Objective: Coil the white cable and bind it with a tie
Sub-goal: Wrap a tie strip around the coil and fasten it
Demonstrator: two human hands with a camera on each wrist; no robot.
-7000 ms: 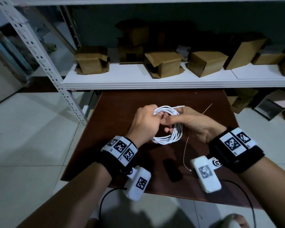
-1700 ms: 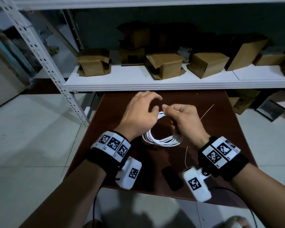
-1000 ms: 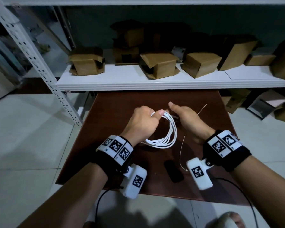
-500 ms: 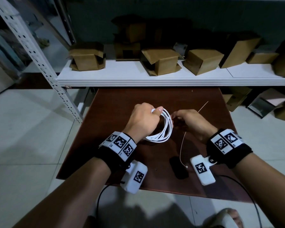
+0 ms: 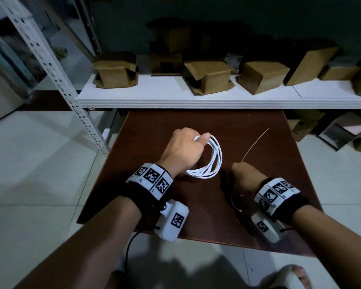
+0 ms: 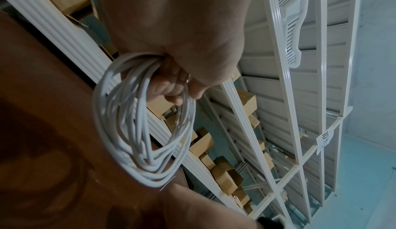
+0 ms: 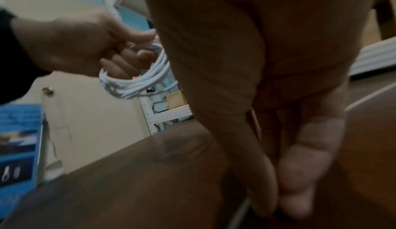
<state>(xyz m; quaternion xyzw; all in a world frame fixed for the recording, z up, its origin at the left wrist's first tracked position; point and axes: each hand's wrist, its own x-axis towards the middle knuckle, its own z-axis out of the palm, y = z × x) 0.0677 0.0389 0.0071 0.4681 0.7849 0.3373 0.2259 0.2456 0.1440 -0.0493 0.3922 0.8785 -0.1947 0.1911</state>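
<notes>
- The left hand (image 5: 183,150) has its fingers (image 6: 171,87) curled tight round one side of the coiled white cable (image 5: 206,163), thumb pressed on top, likely so the loops cannot spring apart.
- The coil hangs free below that fist, just above the brown bench (image 5: 196,126).
- Right of the coil, the right hand (image 5: 245,177) rests low on the bench, its fingers (image 7: 300,173) pinched together on a thin wire tie (image 5: 255,143), apparently picking it up for binding.
- The tie's free end slants away from the coil, toward the shelf (image 5: 217,97).
</notes>
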